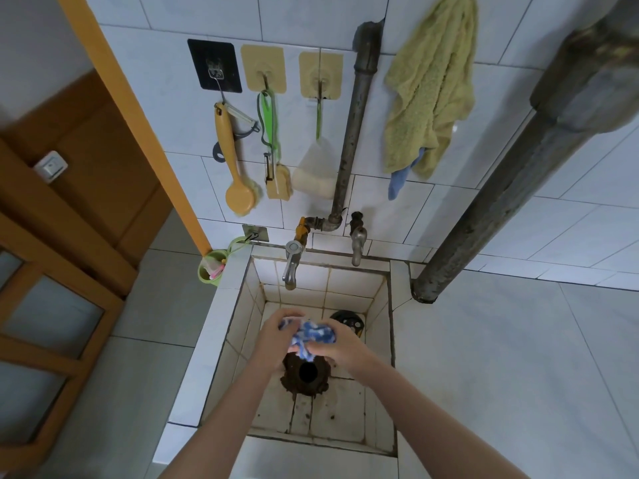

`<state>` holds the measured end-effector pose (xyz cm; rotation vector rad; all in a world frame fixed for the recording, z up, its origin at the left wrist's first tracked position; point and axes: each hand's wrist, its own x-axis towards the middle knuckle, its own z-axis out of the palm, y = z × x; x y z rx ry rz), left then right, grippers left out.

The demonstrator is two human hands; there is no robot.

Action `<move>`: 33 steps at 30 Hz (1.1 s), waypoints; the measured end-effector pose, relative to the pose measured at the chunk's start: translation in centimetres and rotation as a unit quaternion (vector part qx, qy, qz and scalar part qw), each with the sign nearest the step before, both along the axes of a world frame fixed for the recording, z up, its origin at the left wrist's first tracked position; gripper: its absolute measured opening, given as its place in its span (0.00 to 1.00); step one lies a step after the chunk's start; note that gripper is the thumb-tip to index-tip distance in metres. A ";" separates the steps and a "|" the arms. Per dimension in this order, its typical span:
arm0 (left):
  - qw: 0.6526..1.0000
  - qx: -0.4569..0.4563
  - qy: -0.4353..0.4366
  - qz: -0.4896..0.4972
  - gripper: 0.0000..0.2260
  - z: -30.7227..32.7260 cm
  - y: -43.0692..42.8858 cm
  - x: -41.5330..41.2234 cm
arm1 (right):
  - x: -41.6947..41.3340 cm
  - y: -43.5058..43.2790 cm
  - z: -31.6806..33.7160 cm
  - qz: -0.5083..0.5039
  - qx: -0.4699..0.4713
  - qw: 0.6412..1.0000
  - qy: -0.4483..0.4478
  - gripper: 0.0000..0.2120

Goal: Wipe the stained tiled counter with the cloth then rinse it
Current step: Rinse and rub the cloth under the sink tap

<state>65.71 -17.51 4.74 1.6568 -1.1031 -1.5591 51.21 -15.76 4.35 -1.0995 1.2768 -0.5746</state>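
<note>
A blue and white cloth is bunched up between both of my hands, over the tiled sink basin. My left hand grips its left side, fingers curled over the top. My right hand grips the right side and the lower end. The cloth hangs just above the rusty drain hole. Two taps are above: a left tap and a right tap. I see no water running from either. The white tiled counter spreads to the right of the basin.
A thick grey pipe slants down to the counter on the right. On the wall hang a yellow brush, peelers, a sponge bag and a yellow-green towel. A green cup hangs left of the basin. A dark strainer lies in the basin.
</note>
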 end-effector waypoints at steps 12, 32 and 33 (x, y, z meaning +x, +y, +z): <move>0.999 0.014 0.035 -0.032 0.04 2.3 -0.5 -0.3 | -1.1 -0.8 2.0 -0.194 0.104 0.962 -0.163 0.18; 0.987 -0.027 -0.046 -0.150 0.02 4.6 -1.2 -0.1 | -3.4 -1.6 4.3 -0.068 -0.047 0.997 0.007 0.07; 0.987 -0.036 -0.055 -0.149 0.03 4.7 -1.1 -0.2 | -3.6 -1.5 4.5 -0.058 -0.047 0.997 -0.003 0.07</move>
